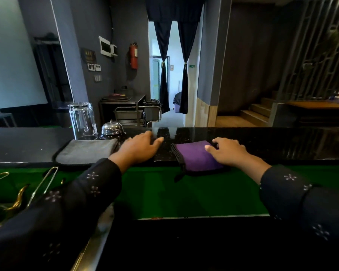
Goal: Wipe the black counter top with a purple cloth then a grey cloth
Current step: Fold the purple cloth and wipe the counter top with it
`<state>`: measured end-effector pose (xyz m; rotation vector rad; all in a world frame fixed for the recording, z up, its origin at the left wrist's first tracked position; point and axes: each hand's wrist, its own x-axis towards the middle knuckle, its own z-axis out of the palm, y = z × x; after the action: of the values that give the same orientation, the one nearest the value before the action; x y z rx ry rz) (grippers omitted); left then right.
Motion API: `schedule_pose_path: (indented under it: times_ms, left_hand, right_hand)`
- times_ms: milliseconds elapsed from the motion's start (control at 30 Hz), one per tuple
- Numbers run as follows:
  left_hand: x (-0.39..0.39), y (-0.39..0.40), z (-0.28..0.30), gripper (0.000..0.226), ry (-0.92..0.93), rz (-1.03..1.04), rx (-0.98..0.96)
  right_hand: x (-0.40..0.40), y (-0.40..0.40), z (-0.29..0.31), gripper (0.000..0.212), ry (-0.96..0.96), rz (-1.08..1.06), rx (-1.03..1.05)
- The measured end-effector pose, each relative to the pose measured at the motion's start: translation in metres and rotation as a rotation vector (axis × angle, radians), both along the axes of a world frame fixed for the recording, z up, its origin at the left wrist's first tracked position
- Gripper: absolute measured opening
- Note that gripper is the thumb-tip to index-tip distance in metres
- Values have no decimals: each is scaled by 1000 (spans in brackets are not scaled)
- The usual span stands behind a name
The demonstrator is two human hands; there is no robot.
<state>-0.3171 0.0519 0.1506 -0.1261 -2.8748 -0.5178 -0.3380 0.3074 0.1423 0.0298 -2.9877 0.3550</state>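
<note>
right hand (226, 151) lies flat on the purple cloth (196, 156), fingers straight, pressing rather than gripping, at the near edge of the black counter top (282, 141). left hand (140, 147) rests open beside the grey cloth (84, 151).

Counter top (282, 145) seemingly bare rightward; glass (83, 120) and bell (112, 128) block left.
</note>
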Motion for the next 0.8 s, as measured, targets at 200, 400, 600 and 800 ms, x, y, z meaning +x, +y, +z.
schedule_pose_path:
  times_ms: [200, 400, 600, 800]
  left_hand:
    - [-9, 64, -25, 74, -92, 130, 53]
    - [7, 86, -26, 20, 77, 128, 388]
    - [44, 95, -32, 18, 241, 95, 656]
    - [73, 101, -29, 15, 274, 62, 840]
  right_hand:
    - [2, -12, 1, 53, -35, -83, -274]
    - [10, -2, 23, 57, -119, -114, -582]
    - [24, 10, 20, 12, -103, 57, -701]
    - [38, -9, 1, 65, -111, 172, -569]
